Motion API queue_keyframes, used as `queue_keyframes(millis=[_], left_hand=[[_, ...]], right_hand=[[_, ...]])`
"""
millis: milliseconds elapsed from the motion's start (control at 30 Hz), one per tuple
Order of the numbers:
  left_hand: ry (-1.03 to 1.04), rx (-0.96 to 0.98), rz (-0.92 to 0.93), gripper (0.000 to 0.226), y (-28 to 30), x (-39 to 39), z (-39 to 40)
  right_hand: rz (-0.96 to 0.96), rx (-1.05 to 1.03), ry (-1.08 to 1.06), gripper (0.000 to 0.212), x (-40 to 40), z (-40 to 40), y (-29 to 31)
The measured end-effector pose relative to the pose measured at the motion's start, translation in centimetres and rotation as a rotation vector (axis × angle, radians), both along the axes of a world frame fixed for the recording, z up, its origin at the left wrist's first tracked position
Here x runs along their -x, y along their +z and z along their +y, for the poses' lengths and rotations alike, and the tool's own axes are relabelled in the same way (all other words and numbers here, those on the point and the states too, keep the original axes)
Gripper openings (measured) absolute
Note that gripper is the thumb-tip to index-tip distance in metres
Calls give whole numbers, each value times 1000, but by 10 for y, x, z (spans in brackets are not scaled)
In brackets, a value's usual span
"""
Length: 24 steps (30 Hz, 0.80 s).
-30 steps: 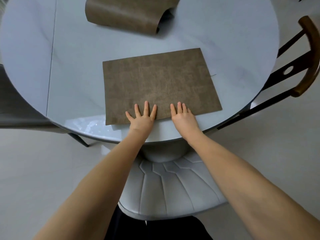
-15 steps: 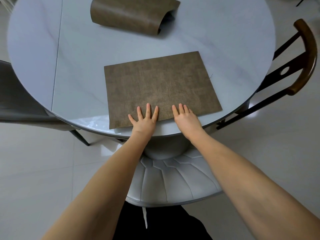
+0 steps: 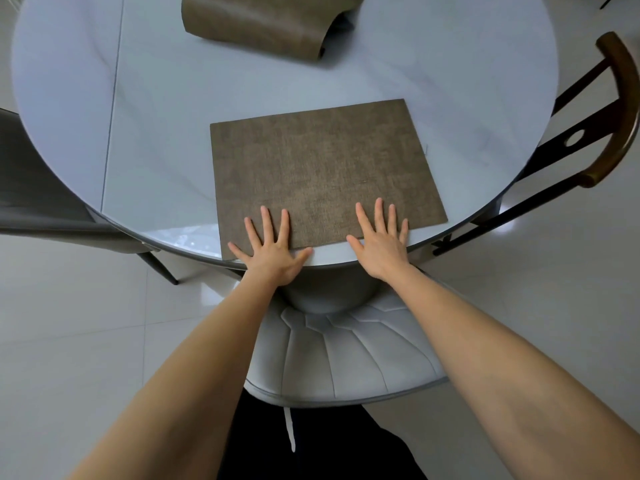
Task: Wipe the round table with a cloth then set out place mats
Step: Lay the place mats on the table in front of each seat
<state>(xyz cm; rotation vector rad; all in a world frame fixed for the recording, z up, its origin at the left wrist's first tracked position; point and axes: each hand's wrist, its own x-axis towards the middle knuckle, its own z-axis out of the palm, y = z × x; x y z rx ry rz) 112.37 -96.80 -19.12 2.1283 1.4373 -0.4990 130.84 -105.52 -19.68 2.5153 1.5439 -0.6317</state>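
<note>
The left hand (image 3: 268, 249) lay flat with its fingers spread wide, pressing the near left part of the mat (image 3: 323, 168); the right hand (image 3: 381, 240) lay the same way — fingers straight and apart — on the near right part. Neither hand gripped anything. The mat sat flat on the table (image 3: 156, 133), its near edge close to the table's rim in front of the pale seat (image 3: 346, 348).

The step in hand looked like smoothing and squaring the mat. To do it well, both palms would need even downward pressure, sliding outward toward the corners so no ripple stayed in the middle. The near edge seemed slightly skewed to the rim, so a small turn with both hands together — not one alone — would line it up without creasing it.

Counted from left to right: one grey chair (image 3: 38, 188), one table, one flat mat, one roll (image 3: 263, 26) of further mat material at the far side, one pale seat, and one wooden chair (image 3: 602, 126). How many mats the roll held could not be told. No cloth was in view.
</note>
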Motion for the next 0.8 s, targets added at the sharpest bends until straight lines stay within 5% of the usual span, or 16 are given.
queue_keyframes(millis=[133,300,567,700,800], left_hand=[[64,79,63,92,12,-5,7],[-23,-62,28,86,30,-54,9],[-342,-13,-78,99,13,-146,1],[-396,22,-39,105,8,-168,-8],[-404,29,-17,106,6,-175,-11]], right_hand=[[117,-11,-39,65,2,0,0],[-14,-149,-165,57,-29,-5,7],[-299,-29,216,61,-94,-30,12],[-502,-67,318,30,-108,-34,8],[-509,-17,320,31,-114,-38,9]])
